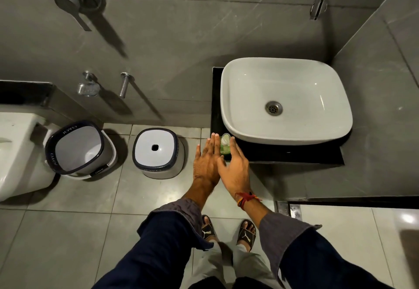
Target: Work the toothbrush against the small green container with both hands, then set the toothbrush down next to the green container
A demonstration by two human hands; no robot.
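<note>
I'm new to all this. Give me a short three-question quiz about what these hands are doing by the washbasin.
1. True or false: the green bottle stands on the black counter, in front of the white basin.
2. Which hand wears red threads at the wrist: A) left hand B) right hand?
3. What stands on the floor right of the open bucket?

Key
1. True.
2. B.
3. An upturned stool with a hole in its top.

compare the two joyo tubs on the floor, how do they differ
The bucket nearest the toilet stands mouth up, showing its hollow inside; the stool beside it shows a flat white top with a small central hole. The bucket looks larger. Both are white with dark rims and stand on the floor tiles.
</note>
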